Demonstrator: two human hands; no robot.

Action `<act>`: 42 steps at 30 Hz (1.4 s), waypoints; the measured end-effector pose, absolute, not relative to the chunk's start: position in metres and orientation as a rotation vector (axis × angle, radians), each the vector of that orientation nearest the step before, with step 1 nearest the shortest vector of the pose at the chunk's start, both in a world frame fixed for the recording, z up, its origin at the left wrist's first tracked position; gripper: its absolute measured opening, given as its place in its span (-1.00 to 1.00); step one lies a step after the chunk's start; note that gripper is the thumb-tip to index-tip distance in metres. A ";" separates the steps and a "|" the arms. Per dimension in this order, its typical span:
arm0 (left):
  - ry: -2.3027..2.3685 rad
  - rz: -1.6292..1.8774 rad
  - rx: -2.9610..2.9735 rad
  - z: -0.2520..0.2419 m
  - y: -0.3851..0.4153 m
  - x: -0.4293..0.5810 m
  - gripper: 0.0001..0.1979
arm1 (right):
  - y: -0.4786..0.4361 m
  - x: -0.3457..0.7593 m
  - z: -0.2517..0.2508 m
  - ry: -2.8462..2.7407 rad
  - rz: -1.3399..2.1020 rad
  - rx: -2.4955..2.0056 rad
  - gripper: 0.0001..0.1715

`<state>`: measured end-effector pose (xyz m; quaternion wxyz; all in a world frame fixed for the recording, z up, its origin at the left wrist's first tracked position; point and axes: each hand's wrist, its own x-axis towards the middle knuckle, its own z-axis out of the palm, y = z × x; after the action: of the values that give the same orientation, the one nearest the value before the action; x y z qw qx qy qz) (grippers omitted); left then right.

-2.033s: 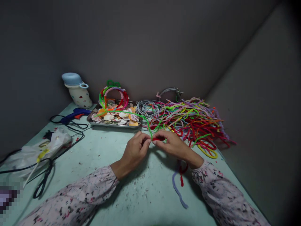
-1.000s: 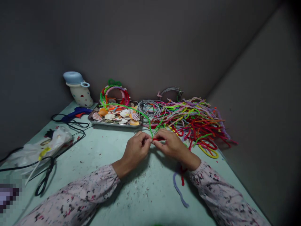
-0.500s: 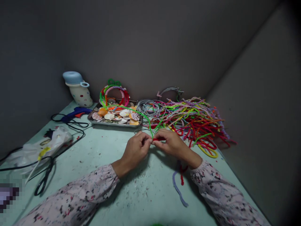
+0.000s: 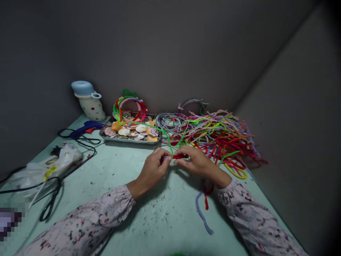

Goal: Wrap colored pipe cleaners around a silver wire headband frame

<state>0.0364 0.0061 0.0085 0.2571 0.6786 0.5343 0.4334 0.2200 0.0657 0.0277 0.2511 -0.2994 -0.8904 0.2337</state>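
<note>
Person in floral sleeves works low over the pale green table (image 4: 160, 234), both hands nr the middle. L hand (image 4: 154, 168): thumb & forefinger pinched tight at the spot where a bright green fuzzy strand (image 4: 168, 137) meets a fuzzy red piece (image 4: 181, 156). R hand (image 4: 197, 164) is just beside it, fingers a narrow gap apart w/ the red piece showing btwn thumb & forefinger; can't tell if they're actually gripping.

Green strand runs up from the fingertips, then arcs back L over the metal tray (image 4: 130, 141), across the shells (image 4: 124, 132). Fuzzy multicol. hoops (image 4: 130, 100) stand upright in the back of that tray. Coiled grey wire (image 4: 170, 122) sits just R of it, then a big heap of loose fuzzy stems (image 4: 221, 131), mostly red, pink, lilac & yellow. A lilac strand (image 4: 204, 217) & a short red bit (image 4: 206, 202) lie nr the R wrist.

Far L: bottle (image 4: 92, 107) w/ blue lid, blue tool (image 4: 82, 129), black cord (image 4: 55, 197), crumpled plastic bag (image 4: 68, 155).
</note>
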 end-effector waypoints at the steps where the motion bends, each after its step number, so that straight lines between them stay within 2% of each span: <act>1: 1.449 1.176 1.836 0.009 0.006 0.036 -0.86 | 0.067 0.221 0.028 -2.416 0.652 -0.817 -0.87; 22: 1.501 1.194 1.903 0.008 0.007 0.036 -0.86 | 0.066 0.221 0.031 -2.382 0.613 -0.849 -0.89; 27: 1.511 1.185 1.897 0.008 0.008 0.036 -0.86 | 0.065 0.219 0.030 -2.315 0.568 -0.771 -0.77; 32: 1.454 1.192 1.904 0.009 0.006 0.035 -0.83 | 0.063 0.216 0.031 -2.408 0.472 -0.703 -0.88; 42: 1.466 1.192 1.914 0.007 0.007 0.035 -0.82 | 0.062 0.216 0.027 -2.403 0.419 -0.692 -0.89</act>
<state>0.0349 0.0072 0.0073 0.2239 0.6937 0.5311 0.4320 0.2162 0.0624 0.0267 0.2985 -0.2604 -0.9045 0.1579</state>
